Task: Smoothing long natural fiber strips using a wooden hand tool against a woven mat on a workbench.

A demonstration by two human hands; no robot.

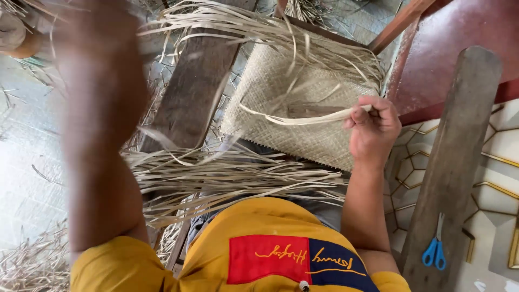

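Note:
A partly woven pale straw mat (281, 103) lies over my lap, its loose strips (227, 173) fanning out toward me and away at the far end. My right hand (373, 130) is closed on a flat bundle of straw strips (303, 118) at the mat's right edge; the strips curve left across the weave. My left hand is raised close to the camera and blurred, and only the forearm (100, 108) is clear. Whether that hand holds anything is hidden.
A dark wooden plank (192, 92) lies left of the mat. A long grey wooden board (448, 157) stands at the right, with blue-handled scissors (435, 251) beside it on the patterned tiled floor (500, 189). A red bench (454, 43) is at the upper right. Straw scraps litter the floor.

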